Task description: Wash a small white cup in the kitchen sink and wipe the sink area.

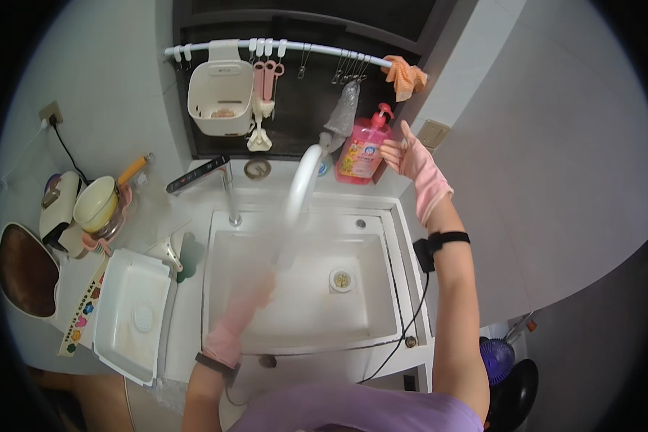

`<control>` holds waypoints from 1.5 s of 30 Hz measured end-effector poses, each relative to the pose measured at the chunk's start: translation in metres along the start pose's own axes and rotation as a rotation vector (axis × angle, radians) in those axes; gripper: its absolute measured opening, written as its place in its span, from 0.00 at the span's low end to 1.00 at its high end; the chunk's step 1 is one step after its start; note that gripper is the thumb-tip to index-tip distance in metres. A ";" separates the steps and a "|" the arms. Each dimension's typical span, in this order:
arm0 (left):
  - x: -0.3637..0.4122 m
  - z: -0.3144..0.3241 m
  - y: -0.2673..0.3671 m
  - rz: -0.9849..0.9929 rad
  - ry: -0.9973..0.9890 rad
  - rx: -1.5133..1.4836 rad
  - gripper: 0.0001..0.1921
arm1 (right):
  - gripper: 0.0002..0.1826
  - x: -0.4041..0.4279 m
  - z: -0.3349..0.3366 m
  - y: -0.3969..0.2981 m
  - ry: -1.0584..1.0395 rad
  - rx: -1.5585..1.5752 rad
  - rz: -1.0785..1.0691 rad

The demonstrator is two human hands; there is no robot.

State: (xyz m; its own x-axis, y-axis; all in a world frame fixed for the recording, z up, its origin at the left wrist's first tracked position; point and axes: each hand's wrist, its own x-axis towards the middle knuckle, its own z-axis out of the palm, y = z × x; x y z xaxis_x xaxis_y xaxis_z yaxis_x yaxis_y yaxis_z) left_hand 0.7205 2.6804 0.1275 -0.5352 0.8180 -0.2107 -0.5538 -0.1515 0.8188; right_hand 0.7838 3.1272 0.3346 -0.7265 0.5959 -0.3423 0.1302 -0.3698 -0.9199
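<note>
My right hand (405, 156), in a pink rubber glove, is raised beside a large pink pump bottle of liquid soap (360, 156). Its fingers are spread at the bottle's right edge; I cannot tell whether they touch it. My left hand (254, 297), also gloved in pink, is over the left half of a white sink (302, 318). A hazy patch blurs its fingers, so whether it holds anything is unclear. Above the basin curves a white faucet (302, 186). Food scraps sit in the drain strainer (342, 280).
Left of the sink are a white dish tub (132, 324), a yellow saucepan (97, 202) and a second tap with a dark panel (200, 174). A rail (324, 49) holds a white bin (220, 97), brushes and an orange cloth (405, 78). A cable (405, 335) trails from my right wrist.
</note>
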 end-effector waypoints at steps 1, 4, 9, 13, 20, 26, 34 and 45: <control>0.000 0.003 0.003 0.000 0.014 -0.095 0.16 | 0.37 0.004 0.004 -0.013 0.040 -0.010 -0.002; -0.004 0.001 0.006 0.020 0.018 -0.136 0.15 | 0.36 0.013 0.022 -0.033 0.124 -0.082 -0.062; -0.002 -0.010 -0.002 0.121 -0.031 0.014 0.17 | 0.22 0.021 0.042 -0.048 0.120 -0.117 -0.160; 0.000 -0.001 -0.007 0.062 0.015 -0.150 0.19 | 0.13 0.022 0.040 -0.053 0.076 -0.014 -0.140; 0.015 0.003 -0.018 0.044 0.019 -0.246 0.20 | 0.12 0.022 0.052 -0.058 0.059 -0.009 -0.138; 0.015 0.009 -0.020 0.061 0.028 -0.221 0.20 | 0.12 0.035 0.041 -0.053 0.062 -0.033 -0.150; 0.010 0.017 -0.024 0.088 0.005 0.001 0.19 | 0.41 0.039 0.031 -0.017 -0.292 0.206 0.014; 0.046 0.058 -0.066 -0.103 -0.123 -0.423 0.20 | 0.26 -0.189 0.151 0.232 -0.304 -1.099 -0.113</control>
State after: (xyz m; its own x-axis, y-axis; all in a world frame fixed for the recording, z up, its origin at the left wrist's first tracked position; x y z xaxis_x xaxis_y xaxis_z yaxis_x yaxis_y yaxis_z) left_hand 0.7694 2.7601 0.0943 -0.3981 0.8967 -0.1938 -0.8260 -0.2585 0.5008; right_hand 0.8494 2.8214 0.2147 -0.8852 0.3334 -0.3245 0.4642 0.5866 -0.6636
